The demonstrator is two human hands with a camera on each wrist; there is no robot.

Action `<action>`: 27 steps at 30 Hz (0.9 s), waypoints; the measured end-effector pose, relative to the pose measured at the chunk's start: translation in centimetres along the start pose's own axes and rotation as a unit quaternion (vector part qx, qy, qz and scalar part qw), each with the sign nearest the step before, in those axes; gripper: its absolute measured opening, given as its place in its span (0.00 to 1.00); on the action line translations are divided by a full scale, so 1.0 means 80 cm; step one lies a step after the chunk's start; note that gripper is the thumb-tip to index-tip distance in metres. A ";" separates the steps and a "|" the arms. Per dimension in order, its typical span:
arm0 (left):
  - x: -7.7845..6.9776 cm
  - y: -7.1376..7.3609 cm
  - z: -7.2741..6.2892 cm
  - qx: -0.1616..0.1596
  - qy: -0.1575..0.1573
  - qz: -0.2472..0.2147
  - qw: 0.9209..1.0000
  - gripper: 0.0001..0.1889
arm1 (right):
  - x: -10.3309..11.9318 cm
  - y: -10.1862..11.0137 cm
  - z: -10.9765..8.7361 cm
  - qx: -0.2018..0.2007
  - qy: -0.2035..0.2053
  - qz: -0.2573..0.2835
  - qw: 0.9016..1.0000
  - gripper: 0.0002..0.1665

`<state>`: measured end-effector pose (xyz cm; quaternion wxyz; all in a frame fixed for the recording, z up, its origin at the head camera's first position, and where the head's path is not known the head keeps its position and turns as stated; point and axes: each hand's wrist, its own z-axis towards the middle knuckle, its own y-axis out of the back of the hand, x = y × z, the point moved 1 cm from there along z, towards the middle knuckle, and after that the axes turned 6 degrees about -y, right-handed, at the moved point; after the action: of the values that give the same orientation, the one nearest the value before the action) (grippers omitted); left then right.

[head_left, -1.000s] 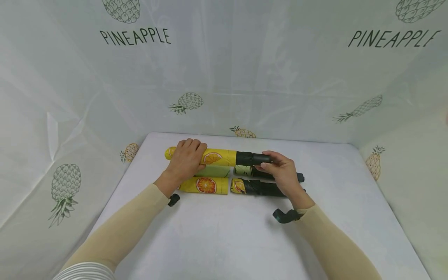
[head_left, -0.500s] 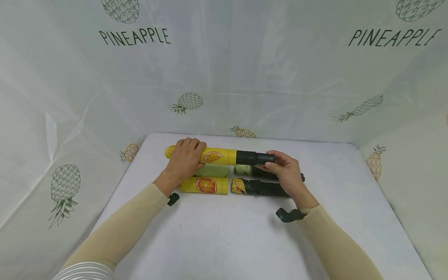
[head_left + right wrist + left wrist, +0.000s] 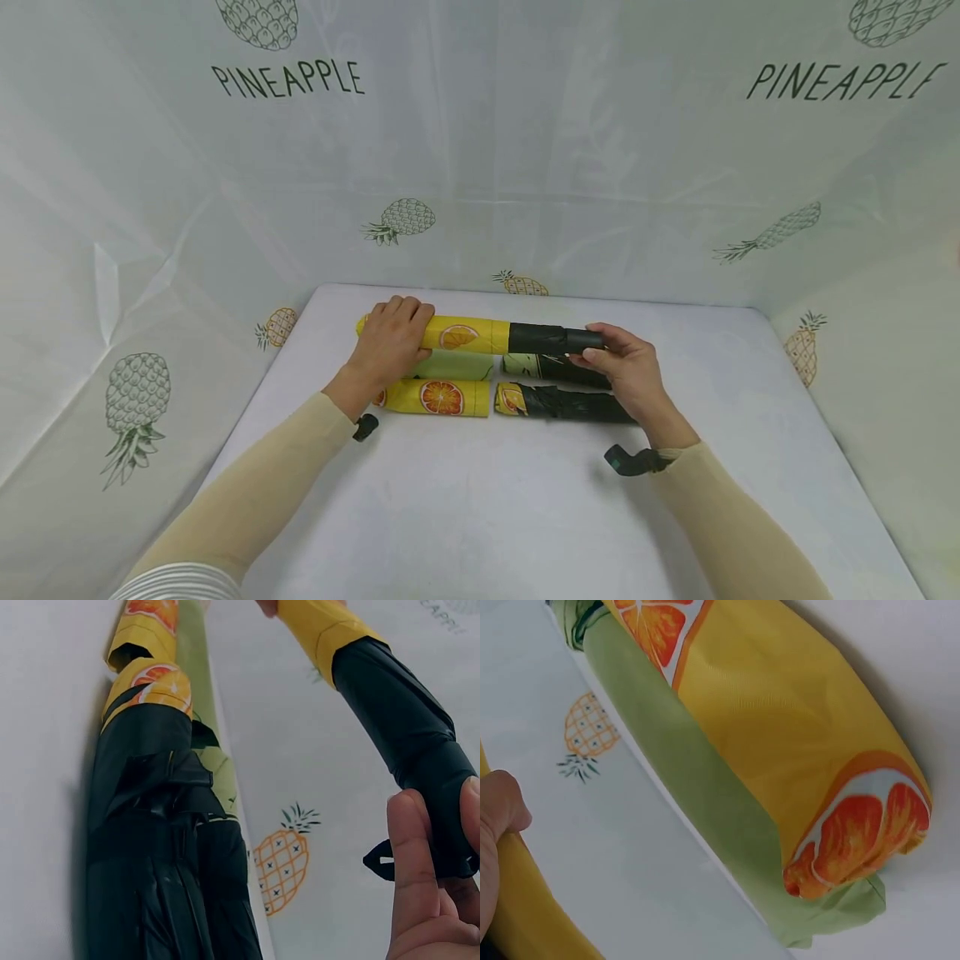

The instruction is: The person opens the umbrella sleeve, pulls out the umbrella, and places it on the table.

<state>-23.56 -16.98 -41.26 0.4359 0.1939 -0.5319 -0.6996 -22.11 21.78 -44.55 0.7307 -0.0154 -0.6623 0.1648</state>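
In the head view, my left hand (image 3: 392, 337) grips a yellow sleeve with orange-slice prints (image 3: 468, 335), held above the table's far half. A black folded umbrella (image 3: 536, 338) sticks out of the sleeve's right end. My right hand (image 3: 632, 371) pinches the umbrella's far end between thumb and fingers; a small black loop (image 3: 381, 861) hangs there. Just below lie a second yellow sleeve (image 3: 465, 398) and a flat green sleeve (image 3: 459, 367). To their right are a black umbrella with an orange-print end (image 3: 562, 403) and one with a green end (image 3: 573, 370).
The white table (image 3: 480, 508) meets a pineapple-print sheet (image 3: 480, 167) at the back and sides. The paired sleeves and umbrellas lie in two close rows, parallel to the table's back edge. A black wrist mount (image 3: 637, 461) juts from the right sleeve cuff.
My right hand has moved to the right, and more of the black umbrella shows outside the yellow sleeve. My left hand has stayed almost in place, sliding slightly left along the sleeve.
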 end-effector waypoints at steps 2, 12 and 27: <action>-0.002 -0.002 0.000 -0.013 -0.010 0.004 1.000 0.31 | 0.000 0.001 -0.001 -0.003 -0.002 0.003 1.000 0.23; -0.014 -0.010 0.001 -0.013 -0.010 -0.003 1.000 0.33 | -0.002 0.003 -0.003 -0.002 -0.007 0.013 1.000 0.23; 0.000 -0.007 -0.001 0.003 0.026 -0.003 1.000 0.39 | 0.000 0.012 -0.001 0.000 -0.014 0.013 1.000 0.22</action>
<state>-23.69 -17.01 -41.80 0.4466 0.2153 -0.5217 -0.6943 -22.22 22.73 -44.77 0.7190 -0.0214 -0.6724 0.1745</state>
